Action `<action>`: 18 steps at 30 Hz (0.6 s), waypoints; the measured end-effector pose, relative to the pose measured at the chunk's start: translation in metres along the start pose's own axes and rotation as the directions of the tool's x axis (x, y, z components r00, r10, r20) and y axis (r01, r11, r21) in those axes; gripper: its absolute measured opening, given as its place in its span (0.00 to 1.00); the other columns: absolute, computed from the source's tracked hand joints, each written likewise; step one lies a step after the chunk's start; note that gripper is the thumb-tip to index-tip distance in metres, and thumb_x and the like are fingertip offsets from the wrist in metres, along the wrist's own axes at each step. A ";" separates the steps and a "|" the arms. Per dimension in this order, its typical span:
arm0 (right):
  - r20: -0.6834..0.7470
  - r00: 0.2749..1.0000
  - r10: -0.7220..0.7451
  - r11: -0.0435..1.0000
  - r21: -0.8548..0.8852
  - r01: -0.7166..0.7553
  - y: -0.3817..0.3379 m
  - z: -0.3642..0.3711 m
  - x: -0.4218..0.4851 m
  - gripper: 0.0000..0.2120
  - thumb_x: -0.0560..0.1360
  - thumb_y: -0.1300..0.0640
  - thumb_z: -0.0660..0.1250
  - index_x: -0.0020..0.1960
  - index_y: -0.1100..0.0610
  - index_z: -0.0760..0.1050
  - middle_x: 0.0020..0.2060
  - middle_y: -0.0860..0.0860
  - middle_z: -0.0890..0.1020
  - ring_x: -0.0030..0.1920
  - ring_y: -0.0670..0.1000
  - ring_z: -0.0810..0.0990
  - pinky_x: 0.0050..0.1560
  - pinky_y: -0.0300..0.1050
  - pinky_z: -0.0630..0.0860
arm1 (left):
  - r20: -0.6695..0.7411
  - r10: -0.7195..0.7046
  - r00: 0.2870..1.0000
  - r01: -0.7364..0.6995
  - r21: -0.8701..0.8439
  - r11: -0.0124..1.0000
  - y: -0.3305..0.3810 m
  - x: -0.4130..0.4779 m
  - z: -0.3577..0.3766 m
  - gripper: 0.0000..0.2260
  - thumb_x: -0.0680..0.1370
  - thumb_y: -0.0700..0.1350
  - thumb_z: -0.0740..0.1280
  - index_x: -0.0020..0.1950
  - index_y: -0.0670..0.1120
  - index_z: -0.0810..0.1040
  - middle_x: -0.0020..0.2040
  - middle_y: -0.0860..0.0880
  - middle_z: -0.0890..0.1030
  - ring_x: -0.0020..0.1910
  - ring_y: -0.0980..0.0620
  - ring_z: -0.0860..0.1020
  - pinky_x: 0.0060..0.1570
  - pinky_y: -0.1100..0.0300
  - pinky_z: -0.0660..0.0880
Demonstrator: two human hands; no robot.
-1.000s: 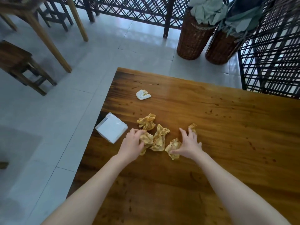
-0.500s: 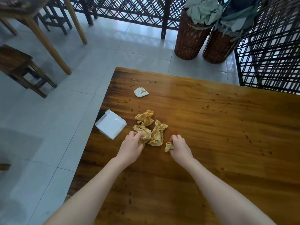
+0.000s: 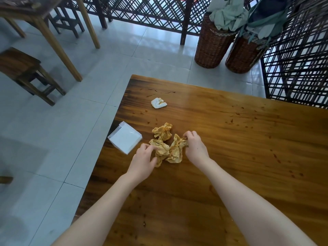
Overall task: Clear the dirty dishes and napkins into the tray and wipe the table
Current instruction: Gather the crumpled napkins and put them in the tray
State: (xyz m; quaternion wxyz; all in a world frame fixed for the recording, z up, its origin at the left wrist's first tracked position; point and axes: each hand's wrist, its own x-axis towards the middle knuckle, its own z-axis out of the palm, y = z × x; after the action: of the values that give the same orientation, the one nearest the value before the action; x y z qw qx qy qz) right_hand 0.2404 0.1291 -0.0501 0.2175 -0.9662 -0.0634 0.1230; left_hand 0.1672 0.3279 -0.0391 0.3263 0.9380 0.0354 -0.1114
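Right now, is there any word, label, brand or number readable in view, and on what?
No text can be read anywhere.
The white napkin box shows plain faces; the stained napkins, the white crumpled napkin, the table and the wicker baskets carry no print.

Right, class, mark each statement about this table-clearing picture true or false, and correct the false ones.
1. The left hand and right hand both grip stained napkins. True.
2. The white napkin lies in that pile. False: it lies apart, farther up the table.
3. A tray stands on the table. False: no tray is in view.
4. Two wicker baskets stand on the floor beyond the table. True.
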 end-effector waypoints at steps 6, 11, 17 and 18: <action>0.114 0.993 0.021 0.995 -0.103 -0.009 0.001 0.015 0.013 0.34 0.72 0.69 0.64 0.74 0.52 0.59 0.73 0.56 0.59 0.71 0.58 0.61 0.59 0.52 0.74 | -0.018 -0.041 0.999 0.041 -0.010 0.999 -0.009 0.003 -0.002 0.17 0.80 0.45 0.65 0.68 0.52 0.71 0.67 0.50 0.70 0.66 0.53 0.70 0.64 0.59 0.71; 0.247 0.969 0.019 0.996 -0.087 0.003 0.004 0.021 0.019 0.40 0.72 0.71 0.64 0.76 0.45 0.55 0.77 0.55 0.48 0.76 0.59 0.48 0.66 0.57 0.69 | -0.027 -0.059 0.998 0.059 -0.021 0.998 -0.013 0.004 -0.001 0.17 0.79 0.45 0.65 0.69 0.52 0.72 0.68 0.50 0.69 0.66 0.53 0.70 0.64 0.59 0.71; 0.205 0.978 -0.048 0.980 -0.179 0.086 0.005 0.023 0.016 0.27 0.71 0.70 0.63 0.66 0.50 0.67 0.64 0.54 0.67 0.62 0.57 0.64 0.48 0.49 0.74 | -0.013 -0.049 0.999 0.049 -0.019 0.999 -0.012 0.004 0.003 0.17 0.79 0.45 0.66 0.68 0.52 0.72 0.67 0.50 0.70 0.66 0.53 0.70 0.63 0.61 0.70; 0.186 0.982 -0.035 0.981 -0.180 0.069 0.006 0.023 0.014 0.25 0.71 0.70 0.63 0.64 0.51 0.68 0.60 0.53 0.68 0.58 0.56 0.66 0.43 0.47 0.72 | -0.010 -0.046 0.999 0.046 -0.018 0.999 -0.011 0.004 0.004 0.17 0.79 0.45 0.66 0.68 0.52 0.72 0.67 0.50 0.70 0.65 0.53 0.70 0.63 0.61 0.70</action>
State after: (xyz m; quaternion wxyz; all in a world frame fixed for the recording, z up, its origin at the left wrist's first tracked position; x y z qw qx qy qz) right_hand 0.2485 0.1352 -0.0758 0.1229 -0.9650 -0.1196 0.1983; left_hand 0.1686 0.3347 -0.0497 0.3319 0.9345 0.0598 -0.1137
